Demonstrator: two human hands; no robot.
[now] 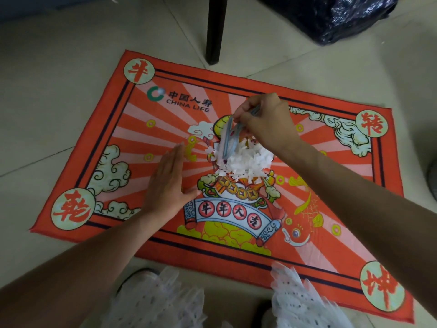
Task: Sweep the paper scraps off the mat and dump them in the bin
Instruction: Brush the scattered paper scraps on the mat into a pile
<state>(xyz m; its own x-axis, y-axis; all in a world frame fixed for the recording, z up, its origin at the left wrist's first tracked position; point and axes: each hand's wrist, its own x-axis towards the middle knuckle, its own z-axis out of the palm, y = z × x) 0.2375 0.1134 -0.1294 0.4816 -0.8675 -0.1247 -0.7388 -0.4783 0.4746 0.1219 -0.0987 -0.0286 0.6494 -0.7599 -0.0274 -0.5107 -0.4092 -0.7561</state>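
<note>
- A heap of small white paper scraps lies at the centre of a red printed fabric mat on the tiled floor.
- Right hand: fingers pinch a thin blue-grey card-like scraper, its edge in the heap.
- Left hand: fingers flat, together, holding nothing, beside the heap.
- Scraps look featherlight and scatter-prone; best scooped from beneath, between scraper and palm.

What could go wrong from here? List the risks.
1. The paper scraps sit in a loose pile; a quick stroke of the small brush in the right hand could scatter them across the mat.
2. The left hand lies flat and apart from the pile, so scraps could slip past it.
</note>
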